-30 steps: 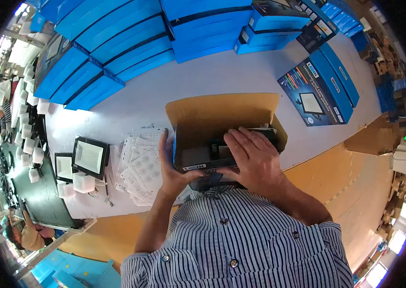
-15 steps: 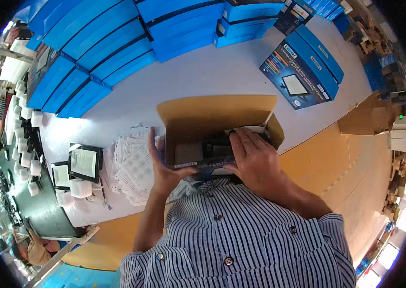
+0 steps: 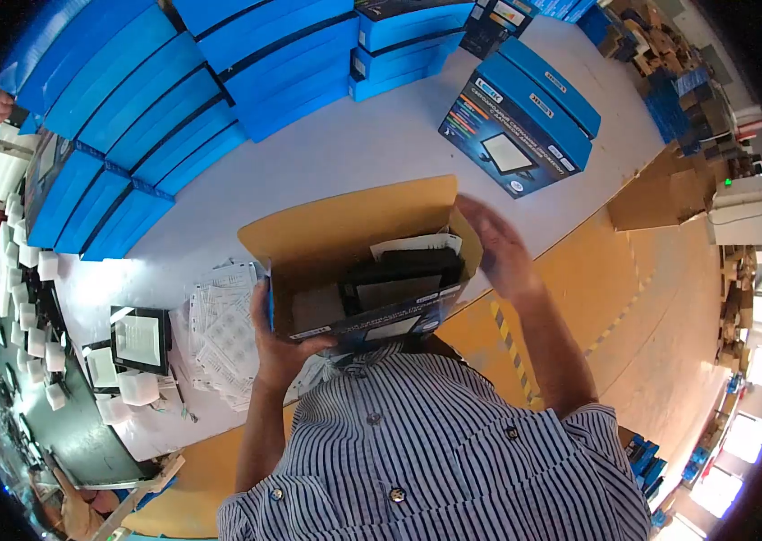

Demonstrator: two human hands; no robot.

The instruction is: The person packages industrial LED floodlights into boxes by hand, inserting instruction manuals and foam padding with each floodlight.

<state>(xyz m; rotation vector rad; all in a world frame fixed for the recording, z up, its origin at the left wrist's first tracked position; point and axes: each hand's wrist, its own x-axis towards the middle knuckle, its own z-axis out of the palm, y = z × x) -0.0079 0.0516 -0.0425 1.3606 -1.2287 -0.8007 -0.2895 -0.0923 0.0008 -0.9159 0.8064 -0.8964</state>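
An open box (image 3: 354, 207) with its brown flap raised stands at the table edge against my striped shirt. Inside it lie a black item (image 3: 399, 275) and a folded white paper (image 3: 417, 244). My left hand (image 3: 284, 347) grips the box's left end, thumb along the front and fingers on the side. At the right end my right hand (image 3: 500, 248) is beside the box's outer side, its fingers extended and partly hidden behind the flap.
Stacks of blue boxes (image 3: 142, 86) line the back left. Two printed boxes (image 3: 525, 126) stand at the back right. Loose printed sheets (image 3: 223, 334) and framed black panels (image 3: 139, 341) with white foam blocks (image 3: 138, 388) lie at left. A floor stripe (image 3: 512, 347) runs at right.
My right hand has come out of the box's interior and moved to its outer right side. The box is now tilted, its right end higher, with the black item and paper more visible.
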